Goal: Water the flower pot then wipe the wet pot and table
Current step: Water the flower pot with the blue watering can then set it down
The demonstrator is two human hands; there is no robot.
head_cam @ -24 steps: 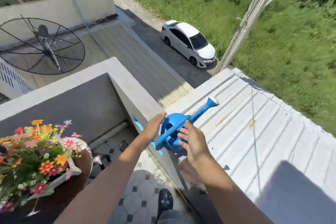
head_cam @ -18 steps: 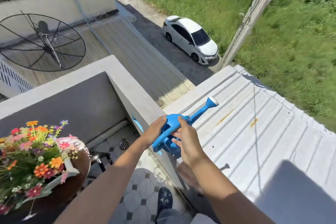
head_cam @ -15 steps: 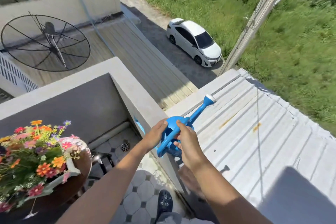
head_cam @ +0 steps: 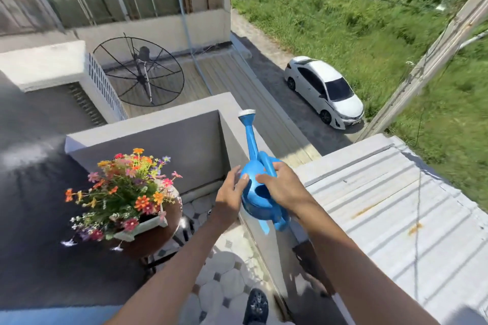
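A blue watering can is in the air above the balcony wall, its spout pointing up and away. My right hand grips its handle from the right. My left hand rests against its left side. To the left, a pale green pot full of colourful flowers stands on a small round brown table. The can is to the right of the flowers, apart from them.
A grey concrete balcony wall runs beside the can. A corrugated metal roof lies right. The tiled floor and my shoe are below. A satellite dish and white car sit farther off.
Both hands lifted the can off the wall top and swung its spout from pointing right over the roof to pointing up and forward. The view turned left toward the flowers.
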